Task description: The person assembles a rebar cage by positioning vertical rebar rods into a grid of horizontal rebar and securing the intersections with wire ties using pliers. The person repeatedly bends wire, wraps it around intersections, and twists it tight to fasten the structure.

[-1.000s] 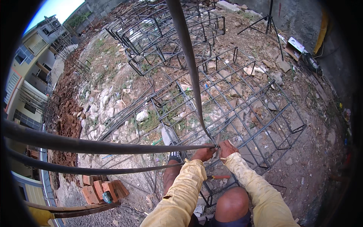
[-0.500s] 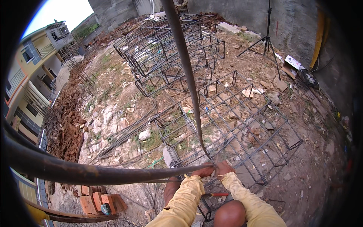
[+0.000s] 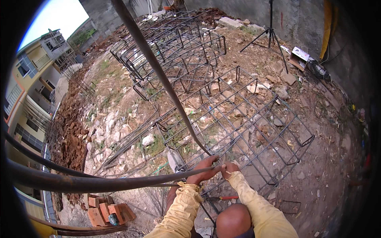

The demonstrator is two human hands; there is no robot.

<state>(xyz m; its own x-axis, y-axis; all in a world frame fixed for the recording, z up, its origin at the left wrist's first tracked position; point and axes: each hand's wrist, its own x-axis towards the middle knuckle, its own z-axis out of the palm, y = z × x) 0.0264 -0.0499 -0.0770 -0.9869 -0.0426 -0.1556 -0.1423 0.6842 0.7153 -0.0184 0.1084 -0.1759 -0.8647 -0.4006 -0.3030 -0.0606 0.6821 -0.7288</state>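
1. The two hands are meeting at one spot just ahead of the person's knee [image 3: 234, 220], where two long steel bars cross. The left hand [image 3: 204, 171] is curling shut around the near bar [image 3: 131, 183]; the right hand [image 3: 229, 168] is pressing in beside it with fingers bent, but whether it is pinching anything small there cannot be told.

2. The near bar is running sideways: from the left hand its long axis is stretching out to the person's left, thickening toward the lens at the picture's rim.

3. The second bar [image 3: 158, 73] is lying the other way, rising from the crossing point up and away to the upper left, so its long axis is pointing ahead of the person. Both hands are sitting at its near end, touching each other, neither clearly closer than the other.

4. Under and beyond the hands a rebar cage [image 3: 254, 119] is lying flat on bare ground [image 3: 329, 166], with more cages [image 3: 178, 51] stacked farther off.

5. A red-handled tool [image 3: 226, 197] is lying just below the right hand.

6. Around the work, stones and rubble are littering the soil, a stack of bricks [image 3: 107, 212] is sitting at lower left, a tripod [image 3: 270, 31] is standing near the grey wall [image 3: 301, 16], and a building [image 3: 35, 63] is showing at the far left.
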